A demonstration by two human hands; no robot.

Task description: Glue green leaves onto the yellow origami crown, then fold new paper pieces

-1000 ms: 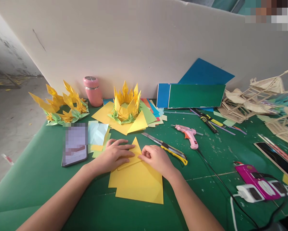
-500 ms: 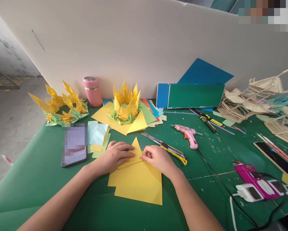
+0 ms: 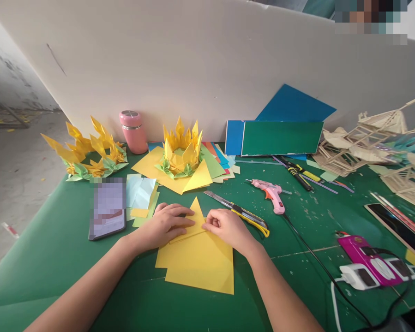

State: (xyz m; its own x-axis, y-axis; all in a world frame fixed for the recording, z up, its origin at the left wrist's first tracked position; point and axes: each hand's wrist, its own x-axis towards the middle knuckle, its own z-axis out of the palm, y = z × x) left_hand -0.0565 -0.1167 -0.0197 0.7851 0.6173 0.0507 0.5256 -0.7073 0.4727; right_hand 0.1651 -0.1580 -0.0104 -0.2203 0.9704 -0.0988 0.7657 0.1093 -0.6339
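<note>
A piece of folded yellow paper (image 3: 198, 220), its pointed tip facing away from me, lies on top of flat yellow sheets (image 3: 202, 267). My left hand (image 3: 169, 224) rests on its left side with the fingers stretched out over the paper. At the right edge, my right hand (image 3: 228, 229) is closed, thumb and forefinger pinching the paper near its lower fold. Just beyond my right hand lies a yellow-and-black utility knife (image 3: 243, 212) with its blade out. A yellow paper crown (image 3: 182, 152) with green leaves stands farther back.
A second paper crown (image 3: 93, 154), a pink flask (image 3: 134, 133) and a phone (image 3: 107, 210) stand or lie leftward. Rightward are a pink glue gun (image 3: 269, 193) with a trailing cord, a magenta power strip (image 3: 369, 260), another phone (image 3: 396, 228) and wooden stick models (image 3: 349, 147).
</note>
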